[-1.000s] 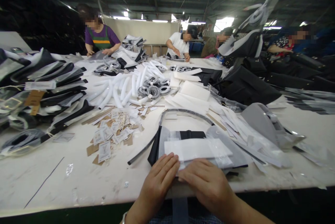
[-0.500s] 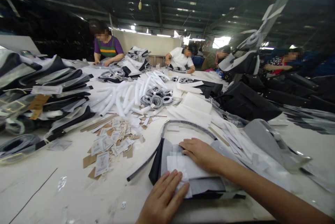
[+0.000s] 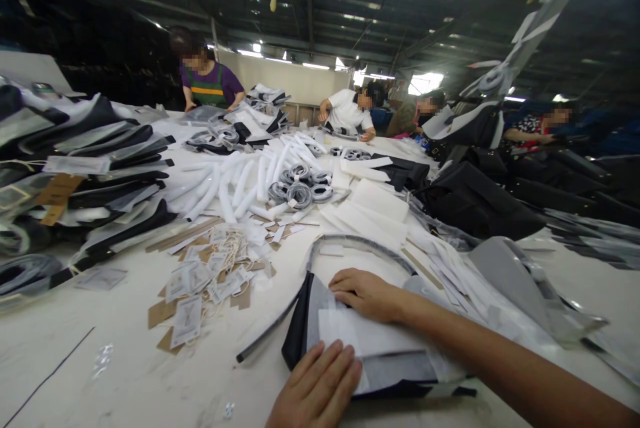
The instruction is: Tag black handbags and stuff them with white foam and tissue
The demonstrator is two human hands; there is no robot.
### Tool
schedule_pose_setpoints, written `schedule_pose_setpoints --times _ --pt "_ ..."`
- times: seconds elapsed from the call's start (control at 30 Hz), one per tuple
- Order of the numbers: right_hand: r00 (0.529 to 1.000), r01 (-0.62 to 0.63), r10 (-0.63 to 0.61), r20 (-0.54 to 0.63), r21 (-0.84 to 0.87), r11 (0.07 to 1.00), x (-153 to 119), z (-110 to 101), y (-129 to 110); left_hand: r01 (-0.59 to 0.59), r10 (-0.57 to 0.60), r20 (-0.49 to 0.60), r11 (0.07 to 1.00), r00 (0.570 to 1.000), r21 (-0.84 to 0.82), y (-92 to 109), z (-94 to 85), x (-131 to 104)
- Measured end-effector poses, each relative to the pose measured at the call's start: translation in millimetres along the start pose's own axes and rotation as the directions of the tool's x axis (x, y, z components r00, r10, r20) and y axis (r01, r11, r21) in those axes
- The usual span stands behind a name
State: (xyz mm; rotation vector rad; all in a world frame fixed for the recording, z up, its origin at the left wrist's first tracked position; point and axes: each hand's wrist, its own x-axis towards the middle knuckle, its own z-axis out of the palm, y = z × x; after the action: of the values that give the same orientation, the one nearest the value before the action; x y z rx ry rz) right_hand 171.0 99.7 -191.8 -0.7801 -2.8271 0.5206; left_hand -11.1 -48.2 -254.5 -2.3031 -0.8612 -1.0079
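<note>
While the left hand [image 3: 323,378] lies on the black, grey-covered handbag [image 3: 294,336], contents hidden, the right hand [image 3: 367,295] rests nearer its top. Both grips are open, flattened.

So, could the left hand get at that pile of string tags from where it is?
Probably yes: the left hand lies flat on the white sheet, and the pile of string tags sits in the open to its left. Only the low strap end and bare tabletop seem to lie between.
</note>
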Motion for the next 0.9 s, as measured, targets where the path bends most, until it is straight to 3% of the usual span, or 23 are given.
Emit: schedule_pose_setpoints --times 0.2,0.3,0.4,0.5,0.6,0.67,0.77,0.83,0.9 --pt "0.993 -0.049 0.034 -0.109 -0.138 0.989 -19 -9 -9 -0.001 0.002 0.021 0.999 1.000 -0.042 -1 -1.1 -2" --pt "0.976 0.004 -0.047 -0.211 -0.200 0.980 -41 -19 -28 0.024 -0.021 0.034 0.997 0.999 -0.070 -1 -1.3 -3" --pt "0.920 0.028 -0.085 -0.382 -0.153 0.988 -72 -18 -59 0.053 -0.049 0.034 0.992 0.998 -0.117 0 -2.5 -3" --pt "0.867 0.036 -0.103 -0.487 -0.145 0.989 -106 2 -91 0.106 -0.094 0.078 0.978 0.993 -0.182 4 -5.4 -3" --pt "0.865 0.109 -0.209 -0.457 -0.234 0.966 -135 35 -110 0.155 -0.122 0.146 0.959 0.982 -0.238 6 -8.0 -4" --pt "0.901 0.164 -0.274 -0.336 -0.321 0.933 -147 58 -113 0.167 -0.122 0.179 0.951 0.976 -0.261 6 -8.4 -6" --pt "0.942 0.162 -0.264 -0.208 -0.408 0.899 -154 86 -106 0.164 -0.117 0.186 0.952 0.975 -0.259 7 -7.7 -6" --pt "0.942 0.115 -0.230 -0.246 -0.407 0.906 -152 99 -101 0.156 -0.117 0.165 0.957 0.979 -0.246 7 -7.0 -5" --pt "0.911 0.089 -0.221 -0.347 -0.356 0.930 -145 105 -100 0.147 -0.113 0.152 0.961 0.982 -0.234 6 -6.6 -3"
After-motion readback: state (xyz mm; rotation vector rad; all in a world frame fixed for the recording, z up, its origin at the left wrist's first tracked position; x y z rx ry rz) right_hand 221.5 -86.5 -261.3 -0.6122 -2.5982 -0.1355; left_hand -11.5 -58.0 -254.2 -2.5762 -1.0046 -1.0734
